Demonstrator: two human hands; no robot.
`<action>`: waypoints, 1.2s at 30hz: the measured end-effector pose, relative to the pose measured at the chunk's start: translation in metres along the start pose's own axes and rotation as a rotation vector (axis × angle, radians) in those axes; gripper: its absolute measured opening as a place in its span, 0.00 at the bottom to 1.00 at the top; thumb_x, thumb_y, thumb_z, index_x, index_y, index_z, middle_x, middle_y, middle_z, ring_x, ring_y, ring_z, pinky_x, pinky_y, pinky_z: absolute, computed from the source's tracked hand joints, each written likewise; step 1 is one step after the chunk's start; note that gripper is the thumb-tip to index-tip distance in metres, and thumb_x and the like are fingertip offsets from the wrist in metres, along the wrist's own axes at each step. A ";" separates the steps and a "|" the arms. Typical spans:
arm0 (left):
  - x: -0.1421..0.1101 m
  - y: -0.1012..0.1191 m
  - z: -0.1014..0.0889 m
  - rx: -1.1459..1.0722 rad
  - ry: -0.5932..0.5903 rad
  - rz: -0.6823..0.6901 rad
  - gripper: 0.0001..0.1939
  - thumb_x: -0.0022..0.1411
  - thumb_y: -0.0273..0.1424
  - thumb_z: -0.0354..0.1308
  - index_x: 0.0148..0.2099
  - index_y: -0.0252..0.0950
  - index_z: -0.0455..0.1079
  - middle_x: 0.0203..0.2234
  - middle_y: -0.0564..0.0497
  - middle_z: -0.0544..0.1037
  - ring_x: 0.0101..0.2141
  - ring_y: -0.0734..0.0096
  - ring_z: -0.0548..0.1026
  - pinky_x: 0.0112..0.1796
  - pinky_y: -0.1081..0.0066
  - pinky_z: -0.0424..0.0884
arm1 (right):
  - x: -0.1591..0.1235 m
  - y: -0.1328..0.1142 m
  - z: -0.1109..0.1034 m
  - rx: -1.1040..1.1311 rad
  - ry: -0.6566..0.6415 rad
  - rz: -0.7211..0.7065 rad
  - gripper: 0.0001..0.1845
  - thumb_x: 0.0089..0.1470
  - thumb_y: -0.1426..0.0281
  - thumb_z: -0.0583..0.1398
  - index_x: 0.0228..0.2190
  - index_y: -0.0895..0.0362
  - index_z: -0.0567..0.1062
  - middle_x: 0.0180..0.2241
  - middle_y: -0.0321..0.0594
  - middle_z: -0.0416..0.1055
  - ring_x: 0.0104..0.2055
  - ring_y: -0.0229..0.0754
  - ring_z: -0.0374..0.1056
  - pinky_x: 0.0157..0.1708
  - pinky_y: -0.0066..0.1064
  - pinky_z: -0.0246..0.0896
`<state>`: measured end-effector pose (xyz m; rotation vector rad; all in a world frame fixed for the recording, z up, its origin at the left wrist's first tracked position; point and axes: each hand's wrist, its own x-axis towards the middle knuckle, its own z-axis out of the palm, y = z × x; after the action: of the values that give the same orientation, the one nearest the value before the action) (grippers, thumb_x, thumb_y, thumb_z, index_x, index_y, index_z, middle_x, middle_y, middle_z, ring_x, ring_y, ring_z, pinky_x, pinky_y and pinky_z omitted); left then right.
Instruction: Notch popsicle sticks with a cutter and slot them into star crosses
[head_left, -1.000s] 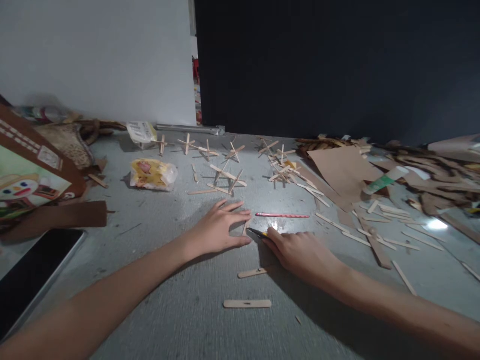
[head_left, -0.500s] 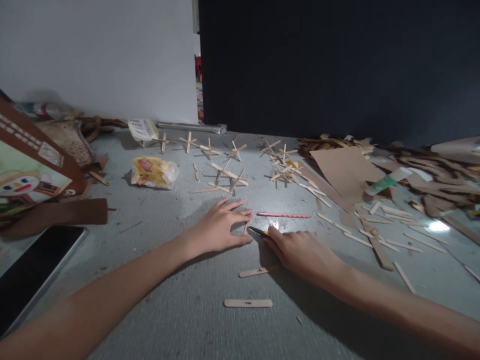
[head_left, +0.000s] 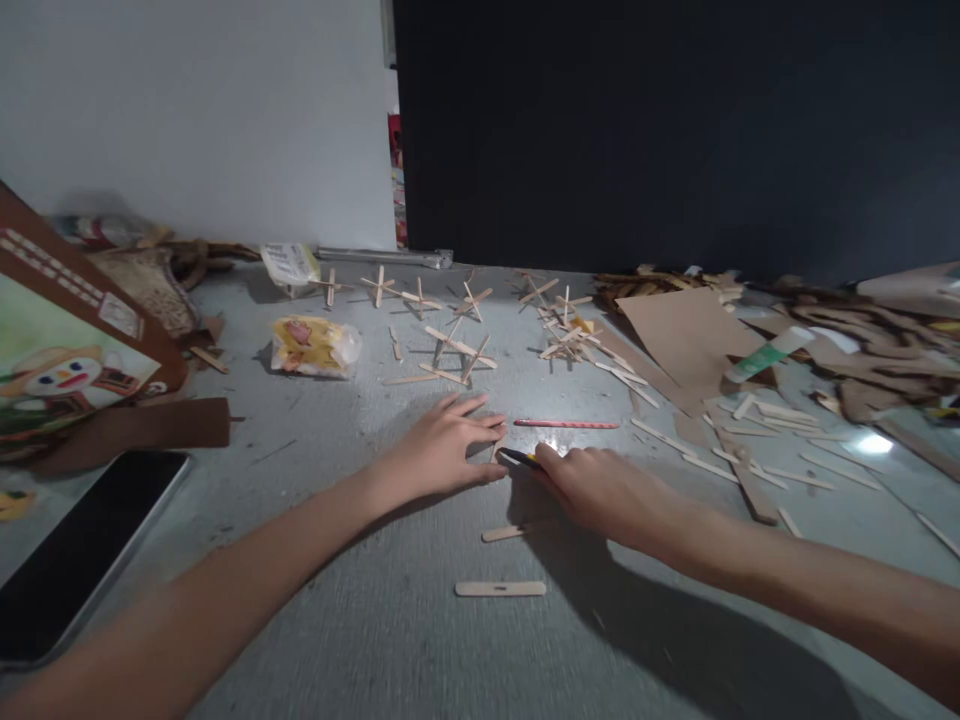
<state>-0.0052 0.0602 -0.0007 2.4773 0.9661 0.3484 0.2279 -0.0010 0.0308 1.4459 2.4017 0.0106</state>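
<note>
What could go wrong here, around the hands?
1. The pointed black-and-yellow tool in the right hand aims toward the left hand; a slip could hurt it.
2. The small wooden stick at the tool's tip looks narrow, so it may twist or split under pressure.
3. The red pencil lies just beyond both hands and might get knocked.

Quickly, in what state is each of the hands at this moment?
Left hand: open, a wooden stick between thumb and forefinger; firmness of contact cannot be told.
Right hand: closed, holding a black-and-yellow cutter.
</note>
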 end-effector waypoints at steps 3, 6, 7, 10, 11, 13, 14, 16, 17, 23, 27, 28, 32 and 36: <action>0.000 0.000 0.001 0.057 -0.001 0.038 0.28 0.70 0.49 0.61 0.66 0.41 0.74 0.66 0.47 0.73 0.74 0.51 0.55 0.72 0.49 0.46 | -0.005 -0.008 0.001 -0.005 -0.019 0.040 0.13 0.75 0.71 0.49 0.47 0.60 0.72 0.33 0.50 0.81 0.34 0.51 0.81 0.25 0.31 0.50; 0.001 0.000 0.003 0.104 0.010 0.081 0.29 0.71 0.50 0.59 0.66 0.40 0.73 0.67 0.46 0.72 0.73 0.53 0.55 0.71 0.52 0.49 | -0.011 -0.016 0.001 -0.009 -0.032 0.083 0.14 0.75 0.71 0.47 0.48 0.61 0.72 0.31 0.50 0.80 0.34 0.51 0.81 0.24 0.32 0.47; 0.001 0.000 0.004 0.116 0.011 0.085 0.29 0.71 0.50 0.59 0.66 0.40 0.73 0.67 0.46 0.71 0.73 0.53 0.56 0.71 0.53 0.51 | -0.012 -0.018 0.000 -0.006 -0.036 0.090 0.14 0.75 0.71 0.47 0.48 0.61 0.72 0.31 0.50 0.80 0.34 0.51 0.81 0.24 0.32 0.46; 0.001 0.001 0.005 0.142 -0.003 0.073 0.30 0.72 0.50 0.58 0.66 0.39 0.73 0.68 0.46 0.70 0.73 0.52 0.55 0.70 0.54 0.53 | -0.014 -0.022 -0.001 0.014 -0.050 0.105 0.14 0.75 0.71 0.47 0.48 0.61 0.71 0.32 0.50 0.80 0.34 0.52 0.80 0.24 0.33 0.46; 0.000 0.001 0.005 0.144 -0.006 0.068 0.30 0.72 0.50 0.58 0.67 0.38 0.73 0.68 0.46 0.70 0.74 0.52 0.54 0.70 0.54 0.53 | -0.014 -0.022 -0.001 0.023 -0.054 0.109 0.14 0.75 0.72 0.47 0.48 0.61 0.71 0.33 0.50 0.80 0.34 0.52 0.80 0.24 0.33 0.46; 0.000 0.002 0.004 0.129 -0.008 0.067 0.30 0.72 0.50 0.58 0.67 0.38 0.72 0.68 0.46 0.70 0.74 0.51 0.54 0.70 0.53 0.53 | -0.015 -0.023 -0.002 0.039 -0.054 0.117 0.13 0.75 0.72 0.47 0.47 0.61 0.71 0.33 0.50 0.80 0.34 0.51 0.80 0.24 0.33 0.46; 0.000 0.002 0.004 0.117 -0.006 0.068 0.29 0.72 0.50 0.58 0.66 0.38 0.73 0.68 0.45 0.69 0.74 0.51 0.54 0.70 0.52 0.53 | -0.015 -0.023 -0.002 0.045 -0.047 0.123 0.13 0.75 0.72 0.47 0.47 0.61 0.71 0.32 0.50 0.80 0.34 0.51 0.80 0.24 0.33 0.45; 0.000 0.003 0.004 0.097 -0.007 0.067 0.29 0.71 0.49 0.59 0.66 0.38 0.73 0.68 0.44 0.69 0.74 0.51 0.54 0.71 0.52 0.53 | -0.017 -0.024 -0.002 0.051 -0.029 0.134 0.13 0.75 0.70 0.48 0.46 0.60 0.71 0.32 0.50 0.80 0.34 0.51 0.80 0.24 0.33 0.44; 0.000 0.003 0.005 0.093 -0.009 0.064 0.29 0.71 0.49 0.60 0.66 0.38 0.73 0.68 0.44 0.69 0.74 0.51 0.54 0.70 0.52 0.53 | -0.018 -0.024 -0.003 0.055 -0.024 0.138 0.13 0.75 0.69 0.48 0.46 0.60 0.71 0.32 0.50 0.80 0.34 0.51 0.80 0.24 0.33 0.44; 0.001 0.004 0.007 0.054 -0.011 0.040 0.29 0.70 0.48 0.61 0.65 0.37 0.74 0.69 0.43 0.68 0.74 0.48 0.53 0.70 0.49 0.55 | -0.021 -0.025 0.000 0.081 -0.007 0.153 0.12 0.74 0.70 0.49 0.46 0.60 0.72 0.31 0.50 0.80 0.32 0.50 0.79 0.24 0.31 0.48; 0.002 0.006 0.006 0.057 -0.021 0.020 0.29 0.69 0.47 0.61 0.65 0.37 0.74 0.70 0.43 0.67 0.74 0.50 0.55 0.70 0.51 0.54 | -0.022 -0.026 0.001 0.089 0.004 0.165 0.11 0.74 0.72 0.50 0.46 0.60 0.72 0.31 0.49 0.80 0.32 0.49 0.79 0.26 0.31 0.52; 0.002 0.006 0.006 0.061 -0.018 0.025 0.28 0.70 0.47 0.61 0.65 0.38 0.74 0.70 0.43 0.67 0.73 0.51 0.56 0.70 0.52 0.54 | -0.023 -0.027 0.001 0.090 0.003 0.166 0.11 0.74 0.72 0.50 0.46 0.60 0.71 0.31 0.49 0.80 0.32 0.50 0.80 0.26 0.31 0.52; 0.001 0.007 0.006 0.080 -0.017 0.039 0.28 0.70 0.46 0.60 0.65 0.36 0.74 0.70 0.42 0.67 0.73 0.52 0.57 0.70 0.52 0.55 | -0.023 -0.029 0.002 0.076 -0.006 0.174 0.11 0.74 0.71 0.50 0.46 0.60 0.71 0.32 0.49 0.80 0.34 0.51 0.81 0.25 0.31 0.49; -0.001 0.005 0.007 0.065 0.007 0.047 0.27 0.70 0.45 0.61 0.64 0.36 0.74 0.69 0.41 0.67 0.72 0.52 0.58 0.70 0.51 0.55 | -0.021 -0.027 0.002 0.109 0.011 0.187 0.11 0.75 0.68 0.51 0.45 0.59 0.72 0.33 0.48 0.80 0.33 0.49 0.80 0.25 0.31 0.46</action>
<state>-0.0006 0.0538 -0.0041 2.5622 0.9373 0.3467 0.2140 -0.0324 0.0302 1.7191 2.2989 -0.0688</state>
